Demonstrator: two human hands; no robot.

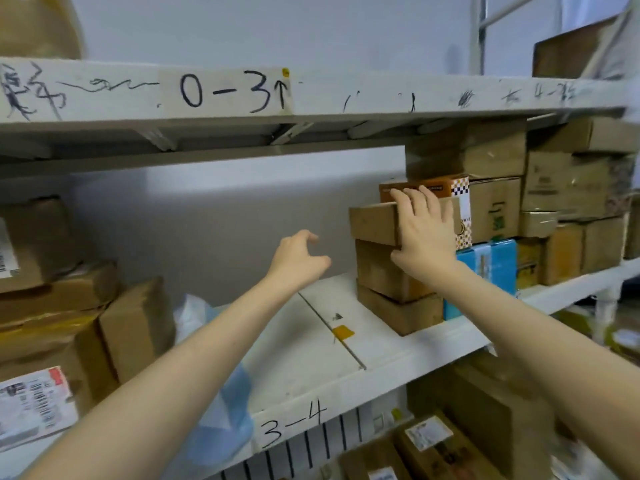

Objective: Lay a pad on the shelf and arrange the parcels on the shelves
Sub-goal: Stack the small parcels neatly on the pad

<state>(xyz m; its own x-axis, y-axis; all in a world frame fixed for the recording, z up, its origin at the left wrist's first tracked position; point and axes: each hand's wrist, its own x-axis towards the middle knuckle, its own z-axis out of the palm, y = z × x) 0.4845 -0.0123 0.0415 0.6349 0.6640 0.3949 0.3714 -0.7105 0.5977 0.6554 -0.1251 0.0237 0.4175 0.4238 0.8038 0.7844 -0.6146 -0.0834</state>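
The right hand (424,233) lies flat and open against the top brown parcel (375,221) of a three-high stack at the shelf's (398,358) right, apparently steadying it, while the left hand (299,258) hovers empty, half-curled, just left.

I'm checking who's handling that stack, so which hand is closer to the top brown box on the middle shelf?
Right. The right hand lies flat on the top brown box, fingers over its upper edge. The left hand hovers open to the left of the stack, not touching it.
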